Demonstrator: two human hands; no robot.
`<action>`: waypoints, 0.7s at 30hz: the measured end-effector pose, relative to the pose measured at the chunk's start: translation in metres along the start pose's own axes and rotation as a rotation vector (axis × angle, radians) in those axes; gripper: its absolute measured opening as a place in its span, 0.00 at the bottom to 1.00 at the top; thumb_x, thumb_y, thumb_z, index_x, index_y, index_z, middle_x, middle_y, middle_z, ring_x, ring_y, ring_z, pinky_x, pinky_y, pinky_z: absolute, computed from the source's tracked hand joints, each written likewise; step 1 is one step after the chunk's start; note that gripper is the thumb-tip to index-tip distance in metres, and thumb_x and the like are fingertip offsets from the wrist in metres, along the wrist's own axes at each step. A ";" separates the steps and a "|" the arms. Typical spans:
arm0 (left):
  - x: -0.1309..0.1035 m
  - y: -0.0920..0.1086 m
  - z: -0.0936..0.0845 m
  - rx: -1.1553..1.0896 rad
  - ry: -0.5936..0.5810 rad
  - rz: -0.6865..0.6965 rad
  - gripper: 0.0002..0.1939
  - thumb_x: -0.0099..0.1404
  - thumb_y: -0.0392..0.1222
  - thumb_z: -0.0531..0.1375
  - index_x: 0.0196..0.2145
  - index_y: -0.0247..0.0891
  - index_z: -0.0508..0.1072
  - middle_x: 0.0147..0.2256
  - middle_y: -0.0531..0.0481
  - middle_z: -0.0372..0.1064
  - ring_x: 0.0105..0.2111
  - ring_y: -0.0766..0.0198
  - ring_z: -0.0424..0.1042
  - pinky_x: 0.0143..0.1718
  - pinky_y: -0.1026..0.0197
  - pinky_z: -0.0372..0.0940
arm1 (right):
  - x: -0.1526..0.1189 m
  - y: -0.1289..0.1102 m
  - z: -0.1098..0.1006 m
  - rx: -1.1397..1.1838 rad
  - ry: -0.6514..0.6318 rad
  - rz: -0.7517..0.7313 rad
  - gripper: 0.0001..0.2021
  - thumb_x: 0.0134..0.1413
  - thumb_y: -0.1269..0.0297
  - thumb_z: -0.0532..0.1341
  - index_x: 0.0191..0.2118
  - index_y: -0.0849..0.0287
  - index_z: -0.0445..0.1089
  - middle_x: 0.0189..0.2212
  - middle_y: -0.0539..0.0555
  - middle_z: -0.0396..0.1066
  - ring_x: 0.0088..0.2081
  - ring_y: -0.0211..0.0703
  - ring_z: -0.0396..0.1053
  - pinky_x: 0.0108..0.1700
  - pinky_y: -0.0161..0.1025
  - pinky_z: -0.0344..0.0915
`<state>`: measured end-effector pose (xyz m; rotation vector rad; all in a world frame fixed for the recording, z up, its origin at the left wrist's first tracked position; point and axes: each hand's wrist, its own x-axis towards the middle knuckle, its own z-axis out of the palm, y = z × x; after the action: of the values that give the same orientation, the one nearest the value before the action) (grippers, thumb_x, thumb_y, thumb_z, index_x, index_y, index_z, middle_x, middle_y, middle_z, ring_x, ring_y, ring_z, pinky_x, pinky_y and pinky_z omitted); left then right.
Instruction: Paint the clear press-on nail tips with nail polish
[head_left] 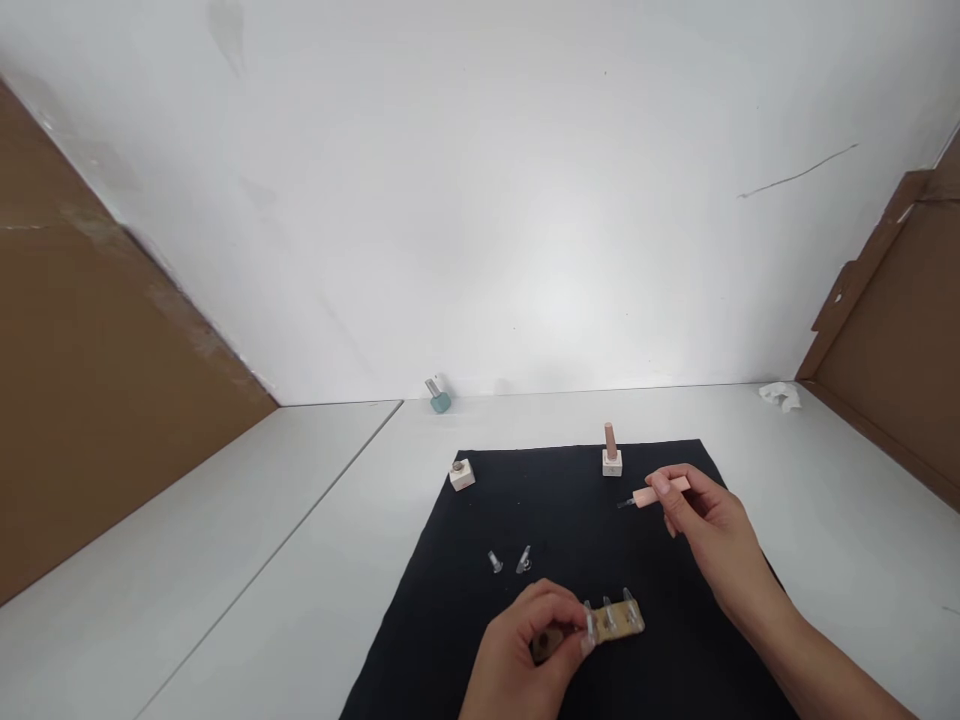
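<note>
In my right hand [712,530] is a nail polish brush [651,494] with a peach cap handle, its bristles pointing left. My left hand [529,640] pinches a clear nail tip [590,624] at a tan strip-shaped holder [621,620], covering part of it. More clear nail tips [609,613] stand on the strip's right part. Two loose clear pieces, perhaps nail tips on small stands [523,560], lie beyond my left hand. An uncapped white nail polish bottle [462,475] is at the cloth's far left. A capped bottle with a pink top [611,455] stands beyond my right hand.
A black cloth [570,510] lies on the white table [247,590]. At the white back wall [487,200] rests a teal bottle [439,400], tilted. Crumpled white tissue [780,396] lies far right. Brown cardboard panels [97,350] close both sides.
</note>
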<state>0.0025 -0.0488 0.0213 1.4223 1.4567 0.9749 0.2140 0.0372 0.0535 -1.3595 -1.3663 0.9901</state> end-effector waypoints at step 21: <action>0.002 -0.024 0.019 0.193 0.130 -0.009 0.07 0.59 0.34 0.65 0.26 0.45 0.77 0.36 0.48 0.78 0.41 0.49 0.75 0.44 0.53 0.70 | 0.001 -0.002 0.002 -0.025 -0.051 0.030 0.23 0.58 0.38 0.62 0.34 0.55 0.78 0.19 0.46 0.59 0.24 0.41 0.61 0.28 0.37 0.62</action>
<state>0.0121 -0.0488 -0.0079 1.5112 1.6891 0.9569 0.2120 0.0385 0.0553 -1.3857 -1.4042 1.0367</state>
